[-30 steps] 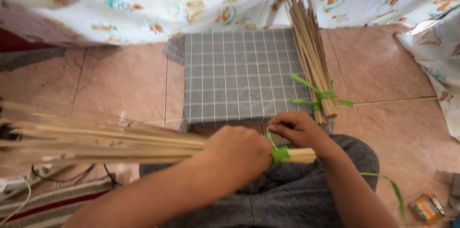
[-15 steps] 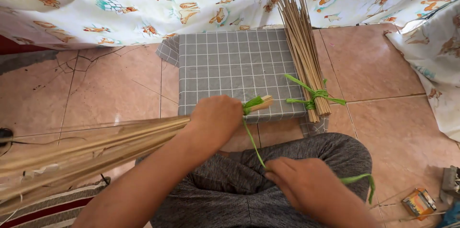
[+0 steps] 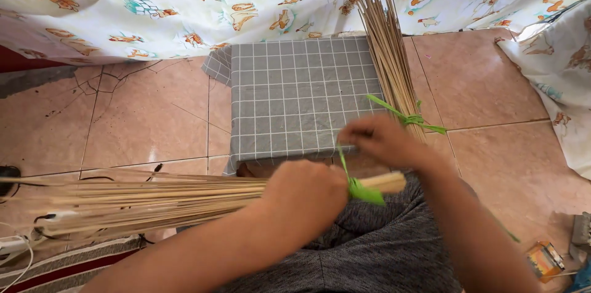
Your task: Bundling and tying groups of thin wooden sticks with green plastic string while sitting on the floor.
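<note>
Two bundles of thin sticks counted. First bundle (image 3: 184, 197) lying across the lap, just in front of the grey checked cushion (image 3: 295, 96), gripped near its cut end by the left hand (image 3: 306, 193), closed around it. One green strip (image 3: 360, 188) wrapped at that end, touching the left hand. Right hand (image 3: 381, 139), blurred, over the cushion's near edge, fingers pinched on the strip's upper end. Second bundle (image 3: 391, 59), tied with one green band (image 3: 409, 117), resting along the cushion's right edge on the tiled floor (image 3: 123, 120).
</note>
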